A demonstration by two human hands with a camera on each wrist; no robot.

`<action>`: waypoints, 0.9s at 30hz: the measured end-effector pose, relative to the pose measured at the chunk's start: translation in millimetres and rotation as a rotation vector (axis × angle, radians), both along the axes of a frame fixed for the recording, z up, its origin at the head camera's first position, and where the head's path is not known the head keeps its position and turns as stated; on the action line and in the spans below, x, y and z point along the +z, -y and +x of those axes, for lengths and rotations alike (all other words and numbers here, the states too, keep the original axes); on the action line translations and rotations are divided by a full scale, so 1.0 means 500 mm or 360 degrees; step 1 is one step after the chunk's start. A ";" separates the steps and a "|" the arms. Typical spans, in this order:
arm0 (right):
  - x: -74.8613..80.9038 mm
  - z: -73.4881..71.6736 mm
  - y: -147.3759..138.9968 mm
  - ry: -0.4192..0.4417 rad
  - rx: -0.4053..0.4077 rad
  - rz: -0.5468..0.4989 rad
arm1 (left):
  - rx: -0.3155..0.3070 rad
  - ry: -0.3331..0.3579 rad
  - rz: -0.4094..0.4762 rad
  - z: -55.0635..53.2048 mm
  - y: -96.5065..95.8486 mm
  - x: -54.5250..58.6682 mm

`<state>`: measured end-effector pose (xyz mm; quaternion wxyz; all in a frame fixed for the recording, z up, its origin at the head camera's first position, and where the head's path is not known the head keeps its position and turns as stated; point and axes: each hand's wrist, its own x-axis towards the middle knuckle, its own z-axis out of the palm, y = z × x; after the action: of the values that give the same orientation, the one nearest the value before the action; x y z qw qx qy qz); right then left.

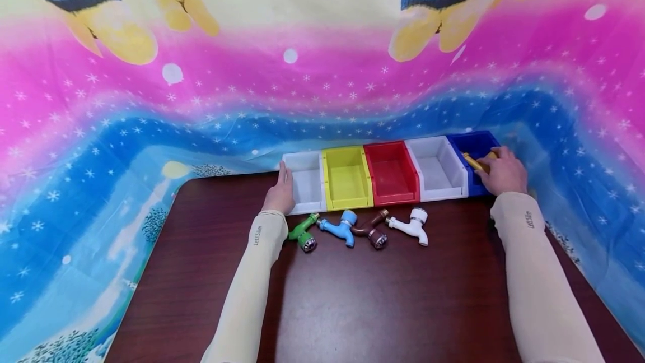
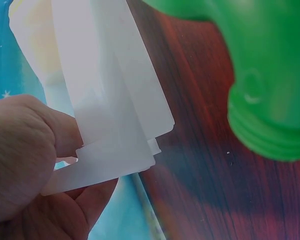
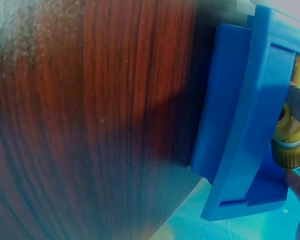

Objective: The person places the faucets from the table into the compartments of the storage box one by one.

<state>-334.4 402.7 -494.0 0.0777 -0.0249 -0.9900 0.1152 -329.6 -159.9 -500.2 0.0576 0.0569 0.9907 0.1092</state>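
My right hand (image 1: 508, 171) grips a yellow tap (image 1: 475, 162) in the blue bin (image 1: 473, 140) at the right end of a row. In the right wrist view, the tap's ribbed brass-coloured end (image 3: 291, 154) shows past the blue wall, fingers against it. At the row's other end, my left hand (image 1: 280, 194) holds the side of a white bin (image 1: 305, 162), fingers upright along its outer face. The left wrist view has the white wall (image 2: 102, 120) between thumb and fingers. A green tap (image 1: 304, 234) lies just right of the left wrist.
Between the end bins stand a yellow bin (image 1: 349, 204), a red bin (image 1: 394, 199) and another white bin (image 1: 443, 190). In front of them lie a blue tap (image 1: 342, 228), a brown tap (image 1: 372, 231) and a white tap (image 1: 414, 227) on the dark wooden table (image 1: 393, 307). A patterned curtain (image 1: 242, 133) hangs behind.
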 end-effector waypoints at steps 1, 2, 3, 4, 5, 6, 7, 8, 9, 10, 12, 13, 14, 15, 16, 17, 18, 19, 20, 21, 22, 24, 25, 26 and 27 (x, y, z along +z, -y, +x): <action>-0.001 0.000 0.000 0.0001 0.0003 0.0008 | 0.0001 0.0001 -0.0002 0.000 0.000 0.000; -0.001 -0.001 0.000 0.0001 0.0004 0.0017 | 0.0003 0.0003 -0.0004 0.000 -0.001 -0.001; -0.002 -0.001 0.000 0.0002 0.0005 0.0021 | 0.0006 0.0005 -0.0006 0.000 -0.001 -0.001; -0.003 -0.001 0.000 0.0003 0.0005 0.0027 | 0.0008 0.0005 -0.0009 -0.001 -0.001 -0.002; -0.004 -0.002 0.000 0.0004 0.0004 0.0030 | 0.0011 0.0006 -0.0010 -0.001 -0.002 -0.002; -0.005 -0.002 0.001 0.0005 0.0002 0.0029 | 0.0014 0.0005 -0.0010 -0.001 -0.002 -0.002; -0.005 -0.002 0.001 0.0004 0.0001 0.0032 | 0.0014 0.0001 -0.0011 -0.001 -0.002 -0.003; -0.006 -0.002 0.001 0.0005 -0.0001 0.0035 | 0.0016 -0.0001 -0.0011 -0.001 -0.002 -0.003; -0.007 -0.002 0.001 0.0007 -0.0002 0.0035 | 0.0017 -0.0003 -0.0011 -0.002 -0.002 -0.003; -0.008 -0.003 0.001 0.0009 -0.0004 0.0031 | 0.0018 -0.0005 -0.0010 -0.002 -0.002 -0.004; -0.009 -0.003 0.001 0.0013 -0.0006 0.0022 | 0.0021 -0.0007 -0.0009 -0.002 -0.002 -0.005; -0.011 -0.004 0.002 0.0016 -0.0004 0.0018 | 0.0021 -0.0008 -0.0012 -0.002 -0.001 -0.006; -0.012 -0.004 0.002 0.0019 -0.0002 0.0013 | 0.0024 -0.0008 -0.0011 -0.002 -0.001 -0.008; -0.013 -0.005 0.002 0.0022 -0.0001 0.0007 | 0.0025 -0.0008 -0.0010 -0.002 0.000 -0.009; -0.015 -0.006 0.003 0.0025 0.0001 0.0002 | 0.0026 -0.0007 -0.0008 -0.002 0.000 -0.010; -0.016 -0.007 0.003 0.0029 0.0000 0.0002 | 0.0028 -0.0002 -0.0004 -0.002 0.000 -0.010; -0.017 -0.008 0.004 0.0034 -0.0001 -0.0001 | 0.0029 0.0004 -0.0003 -0.002 0.001 -0.011; -0.018 -0.010 0.004 0.0037 -0.0002 -0.0003 | 0.0029 0.0009 -0.0001 -0.002 0.001 -0.011; -0.019 -0.011 0.005 0.0043 -0.0005 -0.0006 | 0.0031 0.0019 0.0001 -0.003 0.001 -0.011; -0.020 -0.011 0.005 0.0047 -0.0010 -0.0010 | 0.0028 0.0025 0.0001 -0.003 0.002 -0.011; -0.020 -0.012 0.005 0.0055 -0.0016 -0.0019 | 0.0028 0.0032 0.0001 -0.003 0.002 -0.010; -0.021 -0.012 0.005 0.0075 -0.0033 -0.0048 | 0.0028 0.0038 0.0001 -0.004 0.002 -0.009; -0.022 -0.013 0.004 0.0086 -0.0041 -0.0065 | 0.0026 0.0036 0.0004 -0.005 0.002 -0.007; -0.023 -0.013 0.004 0.0098 -0.0046 -0.0082 | 0.0026 0.0034 0.0003 -0.005 0.002 -0.007; -0.023 -0.013 0.004 0.0106 -0.0049 -0.0097 | 0.0024 0.0029 0.0005 -0.006 0.001 -0.006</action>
<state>-340.8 400.9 -505.6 0.0457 -0.0465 -0.9875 0.1432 -332.5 -160.6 -503.1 0.0657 0.0485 0.9904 0.1118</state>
